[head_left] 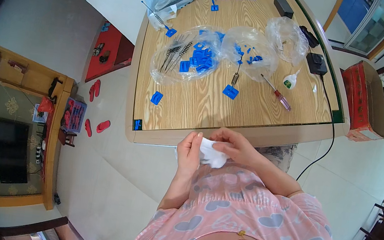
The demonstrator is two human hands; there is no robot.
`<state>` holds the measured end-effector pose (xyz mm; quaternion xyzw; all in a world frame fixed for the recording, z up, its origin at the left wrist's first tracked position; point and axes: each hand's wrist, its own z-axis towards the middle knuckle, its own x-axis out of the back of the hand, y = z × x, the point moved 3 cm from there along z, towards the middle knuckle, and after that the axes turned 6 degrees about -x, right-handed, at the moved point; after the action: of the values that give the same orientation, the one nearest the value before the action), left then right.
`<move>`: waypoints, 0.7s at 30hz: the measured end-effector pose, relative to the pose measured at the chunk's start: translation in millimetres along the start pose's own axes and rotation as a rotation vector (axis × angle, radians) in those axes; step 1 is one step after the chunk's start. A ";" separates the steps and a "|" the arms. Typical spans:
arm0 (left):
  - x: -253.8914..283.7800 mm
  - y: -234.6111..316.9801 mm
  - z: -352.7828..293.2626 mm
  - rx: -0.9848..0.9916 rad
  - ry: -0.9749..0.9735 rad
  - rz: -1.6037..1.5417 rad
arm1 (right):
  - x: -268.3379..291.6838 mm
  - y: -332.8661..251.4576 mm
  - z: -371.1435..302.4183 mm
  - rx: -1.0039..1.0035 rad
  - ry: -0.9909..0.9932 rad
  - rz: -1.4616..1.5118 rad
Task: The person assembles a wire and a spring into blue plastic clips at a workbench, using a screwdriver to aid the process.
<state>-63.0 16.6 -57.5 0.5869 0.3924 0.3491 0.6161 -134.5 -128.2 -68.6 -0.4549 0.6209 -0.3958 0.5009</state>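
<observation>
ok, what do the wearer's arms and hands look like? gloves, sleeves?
No gloves on the left hand or right hand. Forearms uncovered, no watch visible. Short, loose pink sleeves with grey print.

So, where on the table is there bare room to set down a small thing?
A wide patch lies along the table's near edge, before the spring-topped blue base, from the loose blue piece to the screwdriver. A smaller one lies between screwdriver and black cable. The middle is crowded: clear plastic bags, blue parts and springs.
</observation>
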 end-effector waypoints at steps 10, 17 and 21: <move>-9.3 6.9 -5.3 0.084 -0.282 0.182 | 10.6 -14.8 -8.6 0.047 0.054 0.052; 6.4 4.5 0.4 -0.147 -0.172 0.142 | 5.5 -24.3 -13.4 0.104 0.073 -0.237; 8.1 -1.3 -4.0 0.026 -0.245 -0.024 | 1.6 -23.3 -14.7 -0.029 0.024 -0.194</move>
<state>-62.9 25.5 -59.4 0.6282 0.3257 0.2623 0.6561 -145.2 -135.5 -44.2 -0.5154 0.5857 -0.4387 0.4460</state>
